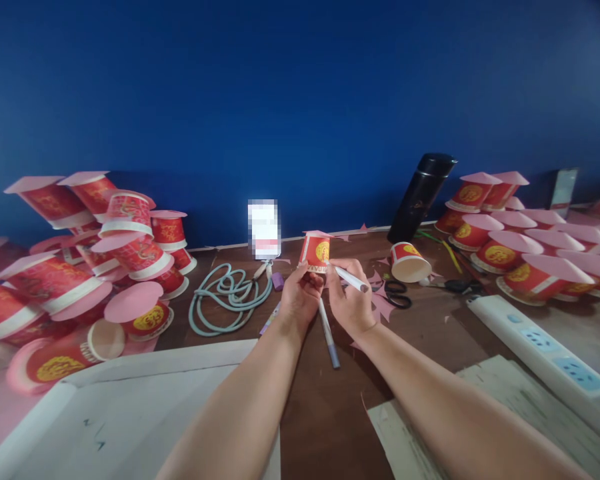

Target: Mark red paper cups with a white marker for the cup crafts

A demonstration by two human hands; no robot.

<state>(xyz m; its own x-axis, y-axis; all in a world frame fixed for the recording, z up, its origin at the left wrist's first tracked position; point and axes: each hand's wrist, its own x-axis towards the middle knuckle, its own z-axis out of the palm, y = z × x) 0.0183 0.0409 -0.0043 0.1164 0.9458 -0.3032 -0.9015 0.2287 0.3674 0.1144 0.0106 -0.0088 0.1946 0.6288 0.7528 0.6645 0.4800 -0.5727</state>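
Observation:
My left hand (301,293) is closed around the rim of a red paper cup (315,251) with a gold emblem, held upside down above the brown table (325,413). A pink paper disc covers the cup's upturned base. My right hand (349,299) grips a white pen-like stick (351,279) whose tip touches the cup's lower edge. A second white pen (328,332) lies on the table under my hands.
Piles of red cups capped with pink discs stand at the left (125,257) and right (510,243). One cup (409,261) lies on its side beside black scissors (397,293). A black flask (420,197), a coiled cable (227,297), a power strip (545,347) and white boards (130,407) are around.

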